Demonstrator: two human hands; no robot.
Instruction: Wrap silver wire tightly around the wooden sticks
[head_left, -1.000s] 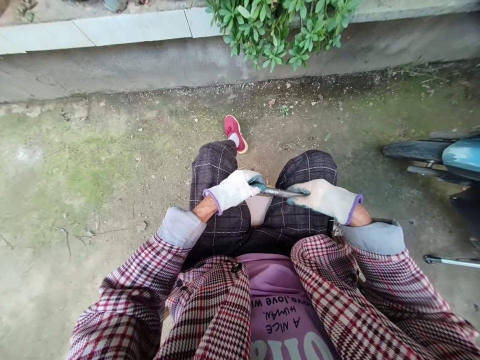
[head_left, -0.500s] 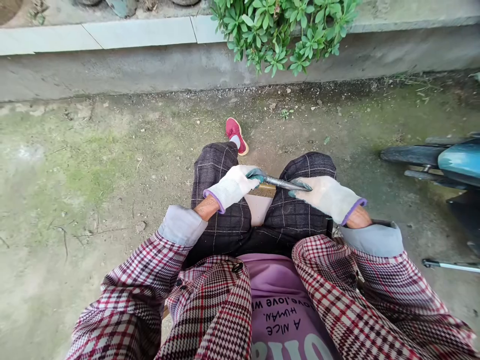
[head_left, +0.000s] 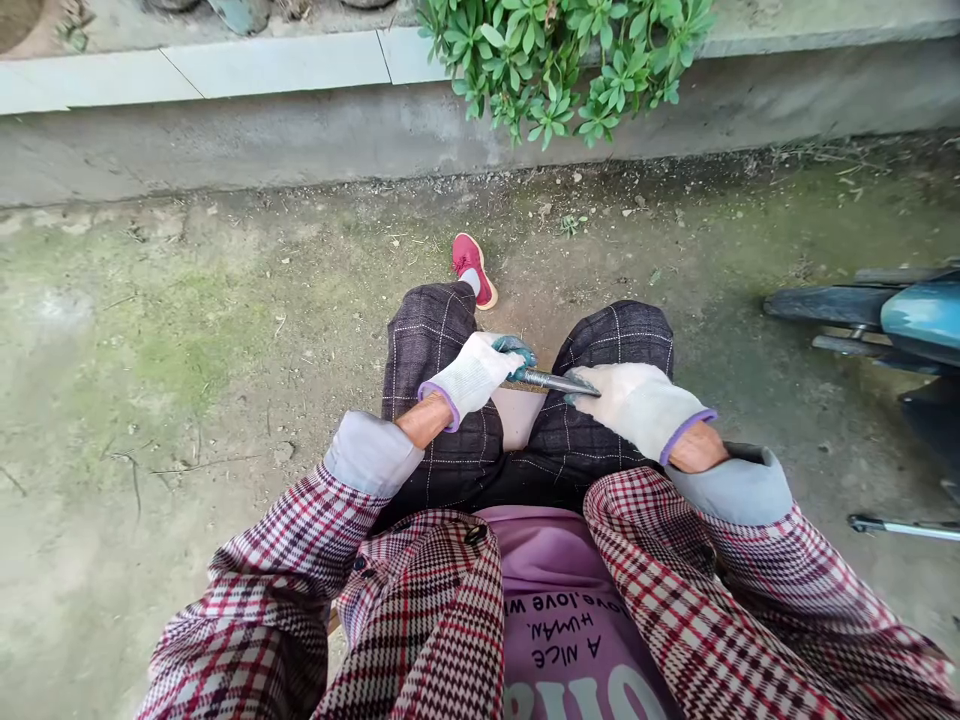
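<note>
A short grey metal rod-like tool (head_left: 551,381) lies crosswise between my hands, above my lap; its exact kind is unclear. My left hand (head_left: 486,370), in a white glove with a blue-green coated palm, is closed around its left part. Gloved the same way, my right hand (head_left: 634,400) is closed on the right part, fingers mostly hidden beneath, the tool's tapered end showing along the thumb side. Below the tool, between my thighs, a pale flat surface (head_left: 517,418) shows.
My knees in dark checked trousers (head_left: 427,345) flank the hands. A red shoe (head_left: 468,262) is on the dirt ground (head_left: 225,340). Ahead runs a low concrete wall (head_left: 262,145) with a leafy bush (head_left: 570,60) overhanging it. A blue-and-black wheeled vehicle (head_left: 919,315) stands at right.
My right hand has shifted left and slightly down, so the hands are closer together and less of the tool shows. A yellowish strip behind the tool is now hidden.
</note>
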